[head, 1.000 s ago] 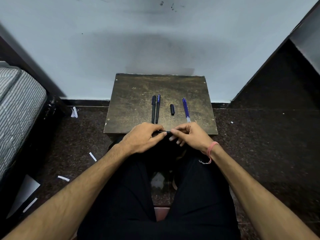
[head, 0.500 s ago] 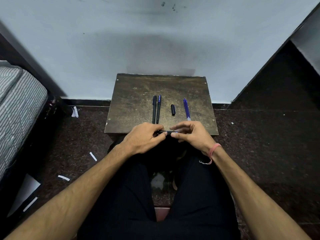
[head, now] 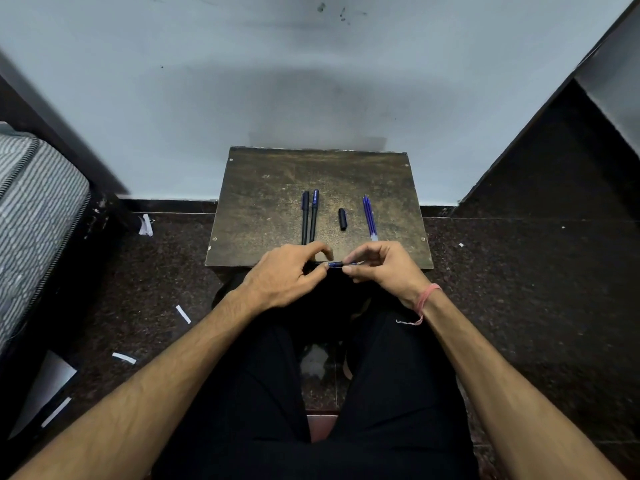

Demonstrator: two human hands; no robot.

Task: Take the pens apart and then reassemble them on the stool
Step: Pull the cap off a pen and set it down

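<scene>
Since a second ago the right hand has drawn a little away from the left hand, so a short stretch of the pen now shows between them where before the fingertips nearly met. That stretch is thin and dark with a blue tint, lying level and crosswise just over the near edge of the stool. The left hand pinches its left end between thumb and forefinger, the other fingers curled in. The right hand pinches the right end, thumb beneath and fingers arched over the top; a bit of the pen pokes out past them to the right. Whether the pen is in one piece or two at this point I cannot tell, the fingers hide the joint.

On the stool's worn brown top, well behind the hands, two capped pens lie side by side, touching, pointing away from the person; both are dark-bodied with bluish upper ends. To their right, apart from them, lies a short black cap. Further right again are two slim blue refills lying close together with pale tips toward the person.

The person wears a pink thread bracelet on the right wrist. White paper scraps lie on the dark speckled floor at the left, near a striped mattress.
</scene>
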